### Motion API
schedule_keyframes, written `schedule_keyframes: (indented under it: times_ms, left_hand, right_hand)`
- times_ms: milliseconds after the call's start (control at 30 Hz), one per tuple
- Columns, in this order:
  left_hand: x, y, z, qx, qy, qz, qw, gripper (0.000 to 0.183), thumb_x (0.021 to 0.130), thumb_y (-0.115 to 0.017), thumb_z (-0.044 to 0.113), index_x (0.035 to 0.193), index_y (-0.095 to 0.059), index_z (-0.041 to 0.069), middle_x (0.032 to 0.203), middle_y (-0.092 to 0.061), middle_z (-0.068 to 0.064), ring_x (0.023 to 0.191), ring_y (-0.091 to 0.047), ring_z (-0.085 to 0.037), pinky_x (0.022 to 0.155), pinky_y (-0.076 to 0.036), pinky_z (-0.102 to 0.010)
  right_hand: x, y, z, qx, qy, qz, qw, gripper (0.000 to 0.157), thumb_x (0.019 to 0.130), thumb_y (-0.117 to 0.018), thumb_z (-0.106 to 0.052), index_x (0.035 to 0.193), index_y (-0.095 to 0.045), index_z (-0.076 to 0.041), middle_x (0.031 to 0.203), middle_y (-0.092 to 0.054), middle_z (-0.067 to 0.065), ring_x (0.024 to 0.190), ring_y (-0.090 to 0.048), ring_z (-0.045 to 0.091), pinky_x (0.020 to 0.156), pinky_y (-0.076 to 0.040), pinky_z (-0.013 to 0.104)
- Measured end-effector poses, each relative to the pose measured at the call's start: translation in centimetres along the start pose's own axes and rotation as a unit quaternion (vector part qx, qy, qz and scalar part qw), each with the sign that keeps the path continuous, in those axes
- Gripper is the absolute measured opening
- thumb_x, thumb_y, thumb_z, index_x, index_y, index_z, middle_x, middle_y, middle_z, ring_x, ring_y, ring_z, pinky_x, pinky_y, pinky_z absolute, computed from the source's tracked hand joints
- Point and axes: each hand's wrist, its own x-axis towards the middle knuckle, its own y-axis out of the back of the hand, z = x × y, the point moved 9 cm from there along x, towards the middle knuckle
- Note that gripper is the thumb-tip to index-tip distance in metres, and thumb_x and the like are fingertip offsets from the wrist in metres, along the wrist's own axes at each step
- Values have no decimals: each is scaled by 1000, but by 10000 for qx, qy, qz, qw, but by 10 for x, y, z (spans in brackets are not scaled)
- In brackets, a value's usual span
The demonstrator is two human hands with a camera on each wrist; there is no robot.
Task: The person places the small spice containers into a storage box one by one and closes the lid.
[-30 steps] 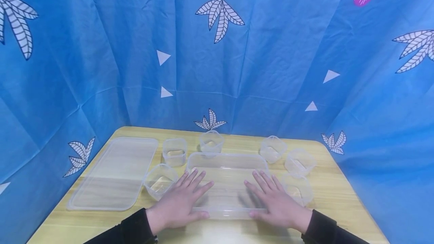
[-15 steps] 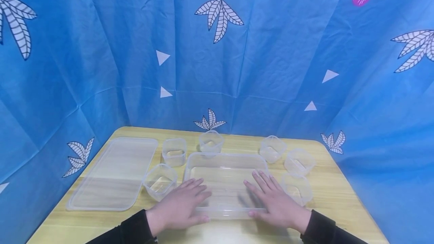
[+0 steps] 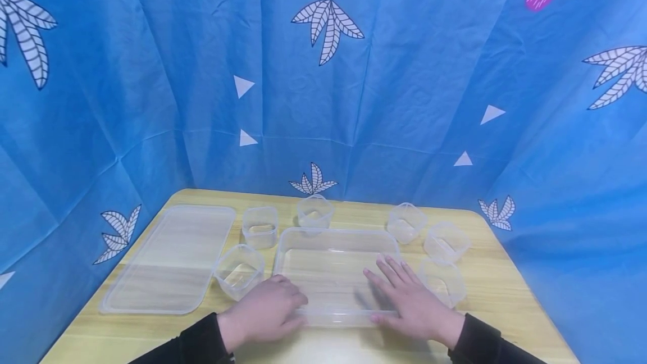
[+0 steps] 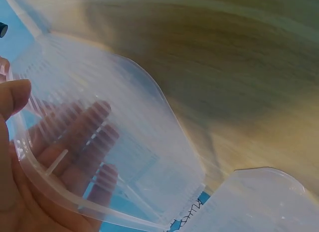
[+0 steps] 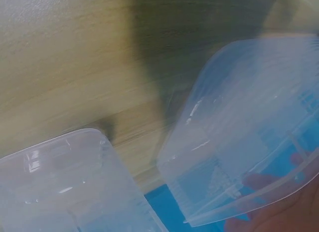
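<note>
A large clear plastic box (image 3: 338, 232) sits open at the middle of the wooden table. My left hand (image 3: 270, 308) is at its front left corner, fingers loosely bent over the rim. Through the clear wall (image 4: 144, 112) in the left wrist view those fingers show, with the thumb (image 4: 17, 95) right at the rim. Over the front right part of the box, my right hand (image 3: 409, 308) lies palm down, fingers straight and spread. In the right wrist view, only a few blurred fingers (image 5: 279, 207) show at the box's rim. Neither hand holds anything.
A flat clear lid (image 3: 167, 260) lies on the left. Small clear cups stand around the box, including one by my left hand (image 3: 239, 271) and one by my right (image 3: 442, 282). Several others line the back. Blue patterned cloth (image 3: 429, 72) surrounds the table (image 3: 323, 347).
My left hand's fingers have bent and drawn back from straight and spread, uncovering the box's left side. My right hand and the containers stay where they were.
</note>
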Motion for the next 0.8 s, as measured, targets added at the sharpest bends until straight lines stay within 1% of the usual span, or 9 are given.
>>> schedule_keyframes:
  times_ms: [133,200,267,333,433,533,633,733,800]
  left_hand:
    - [2,0,-1,-132,-65,4,9999,20,95,-63,38,92,-71,21,84,-67,17,79,-64,-1,82,-46,-32]
    - [2,0,-2,-99,-69,-8,9999,19,95,-63,38,92,-71,21,83,-67,18,77,-63,1,78,-44,-30]
    - [1,1,-2,-63,-67,-6,10000,18,95,-62,37,91,-72,22,84,-68,18,77,-63,1,76,-43,-28]
    - [1,2,-1,-34,-65,-8,10000,17,96,-61,36,88,-70,23,80,-66,19,74,-61,1,75,-43,-28]
    - [1,3,-1,-21,-81,-2,10000,19,97,-60,35,81,-66,25,71,-57,21,67,-55,3,72,-40,-27]
    - [2,3,0,-23,-116,-3,9999,22,98,-59,33,78,-62,25,66,-48,22,62,-48,4,70,-38,-26]
    - [2,3,0,-18,-143,-14,9999,23,98,-59,32,77,-61,25,65,-46,21,61,-46,5,69,-37,-26]
    - [2,2,0,7,-145,-25,9999,23,98,-59,33,77,-61,25,66,-48,21,62,-49,5,70,-38,-26]
    - [2,2,-1,19,-144,-26,9999,23,98,-59,33,77,-62,25,66,-49,21,62,-50,4,71,-38,-26]
  right_hand:
    - [0,0,-1,43,57,8,10000,73,98,-54,-56,157,-35,-18,157,-34,20,146,-26,42,115,-22,60]
    - [0,1,-2,34,116,28,9999,72,98,-55,-55,157,-34,-19,157,-35,19,146,-28,41,115,-24,59]
    - [0,2,-3,-31,208,102,9997,71,98,-55,-54,157,-36,-20,156,-38,18,144,-32,40,114,-29,58]
    - [0,2,-5,-115,309,186,9993,69,98,-55,-55,155,-38,-20,154,-41,16,143,-35,38,113,-33,56]
    - [0,3,-6,-181,412,282,9986,66,98,-55,-56,151,-45,-19,152,-44,14,140,-40,35,109,-39,54]
    - [0,3,-6,-129,401,274,9987,63,98,-54,-56,150,-47,-20,151,-46,12,138,-42,33,107,-41,53]
    - [1,2,-5,-41,386,242,9990,63,97,-55,-56,149,-48,-21,147,-49,9,136,-45,30,106,-43,51]
    - [2,2,-7,-1,457,218,9987,60,96,-62,-50,146,-51,-19,140,-55,6,131,-50,25,103,-47,48]
    - [3,3,-8,-5,514,199,9985,58,94,-67,-43,144,-53,-17,134,-58,3,125,-54,21,101,-49,45]
